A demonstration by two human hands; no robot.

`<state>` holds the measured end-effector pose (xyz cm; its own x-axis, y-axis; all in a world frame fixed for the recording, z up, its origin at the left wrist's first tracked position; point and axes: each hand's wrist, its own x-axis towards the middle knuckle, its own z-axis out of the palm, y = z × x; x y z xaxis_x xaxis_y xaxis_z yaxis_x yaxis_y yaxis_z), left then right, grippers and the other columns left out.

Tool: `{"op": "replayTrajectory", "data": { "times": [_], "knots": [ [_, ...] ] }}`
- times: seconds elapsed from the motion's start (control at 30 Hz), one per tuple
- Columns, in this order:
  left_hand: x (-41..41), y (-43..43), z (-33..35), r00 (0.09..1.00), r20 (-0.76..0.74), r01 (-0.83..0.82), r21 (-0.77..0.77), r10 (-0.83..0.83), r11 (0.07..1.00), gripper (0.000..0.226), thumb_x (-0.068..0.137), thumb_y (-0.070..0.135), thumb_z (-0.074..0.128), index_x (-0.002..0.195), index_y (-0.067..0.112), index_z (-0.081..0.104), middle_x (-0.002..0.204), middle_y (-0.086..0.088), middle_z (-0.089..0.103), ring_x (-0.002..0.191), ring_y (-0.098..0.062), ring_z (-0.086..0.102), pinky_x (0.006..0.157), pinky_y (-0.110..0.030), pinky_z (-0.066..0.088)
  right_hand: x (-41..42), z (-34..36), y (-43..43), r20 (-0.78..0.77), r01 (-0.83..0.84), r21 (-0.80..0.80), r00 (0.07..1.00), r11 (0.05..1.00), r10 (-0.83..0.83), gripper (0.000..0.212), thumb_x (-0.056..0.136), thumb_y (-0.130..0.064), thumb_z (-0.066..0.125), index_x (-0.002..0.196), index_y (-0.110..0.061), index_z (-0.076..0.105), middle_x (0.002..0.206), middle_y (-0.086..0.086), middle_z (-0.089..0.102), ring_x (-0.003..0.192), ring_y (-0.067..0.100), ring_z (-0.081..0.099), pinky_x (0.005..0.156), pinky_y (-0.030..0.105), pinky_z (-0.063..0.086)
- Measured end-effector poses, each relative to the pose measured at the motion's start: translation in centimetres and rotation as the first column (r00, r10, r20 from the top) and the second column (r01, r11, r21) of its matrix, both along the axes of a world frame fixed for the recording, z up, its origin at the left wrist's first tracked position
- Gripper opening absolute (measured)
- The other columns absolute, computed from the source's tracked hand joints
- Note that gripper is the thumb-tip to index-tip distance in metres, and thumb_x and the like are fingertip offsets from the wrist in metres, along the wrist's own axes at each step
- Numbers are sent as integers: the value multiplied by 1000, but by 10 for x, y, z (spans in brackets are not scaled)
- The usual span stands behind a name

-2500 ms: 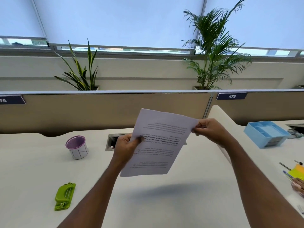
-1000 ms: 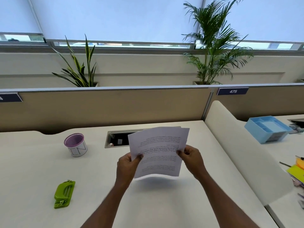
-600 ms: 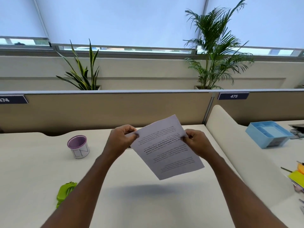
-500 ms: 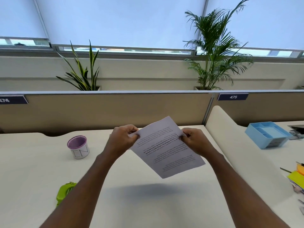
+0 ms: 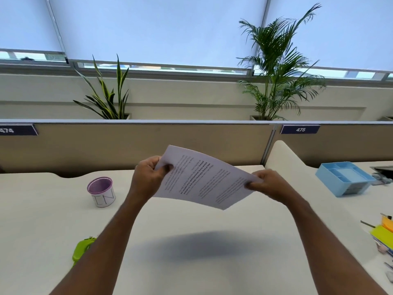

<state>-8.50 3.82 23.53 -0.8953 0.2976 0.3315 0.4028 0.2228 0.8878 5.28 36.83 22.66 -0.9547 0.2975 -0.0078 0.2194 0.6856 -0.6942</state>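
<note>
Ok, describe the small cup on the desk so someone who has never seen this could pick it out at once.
Start at the long white desk below the beige partition. On its left half, left of the printed sheet held up above it, stands a small round cup. It has a purple rim and a white wall with thin letters, unlike the flat green tool lying nearer.
</note>
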Motion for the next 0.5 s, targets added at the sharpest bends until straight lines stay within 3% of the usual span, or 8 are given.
{"op": "replayTrajectory", "data": {
  "times": [0.13,0.2,0.27,0.4,0.5],
  "knots": [
    [-3,-6,-9,997,70,-37,55,33,998,17,80,35,69,76,18,69,73,0,74,60,-16,69,50,-31,50,8,-1,3,-186,48,-334,976,942,-116,15,81,-10,73,72,-20,78,71,0,75,66,12,61,61,21,46],
    [0,-5,-19,992,115,-61,84,51,995,14,79,37,69,76,23,69,75,1,74,61,-16,69,50,-31,52,5,-8,-4,-269,46,-452,945,891,-185,10,84,-11,72,81,-19,77,82,2,77,75,16,62,70,33,47],
    [4,-3,-33,982,182,-68,111,47,991,14,76,37,69,79,23,70,79,-1,75,68,-24,71,56,-41,56,1,-21,-13,-324,49,-553,907,832,-269,8,87,-11,68,88,-16,74,91,6,76,83,21,65,76,41,49],
    [17,-1,-74,965,253,-81,43,67,996,31,73,40,67,85,11,68,84,-9,73,75,-31,70,63,-51,57,-3,-57,-33,-355,82,-595,866,799,-353,9,91,-16,65,95,-20,72,88,2,78,76,16,72,64,32,56],
    [31,-1,-110,962,261,-77,-22,80,997,17,78,34,69,90,21,68,86,-5,73,78,-25,70,58,-40,57,-1,-84,-45,-343,137,-563,858,815,-382,10,87,-30,67,89,-22,71,83,2,77,70,14,71,59,32,55]
  ]
}}
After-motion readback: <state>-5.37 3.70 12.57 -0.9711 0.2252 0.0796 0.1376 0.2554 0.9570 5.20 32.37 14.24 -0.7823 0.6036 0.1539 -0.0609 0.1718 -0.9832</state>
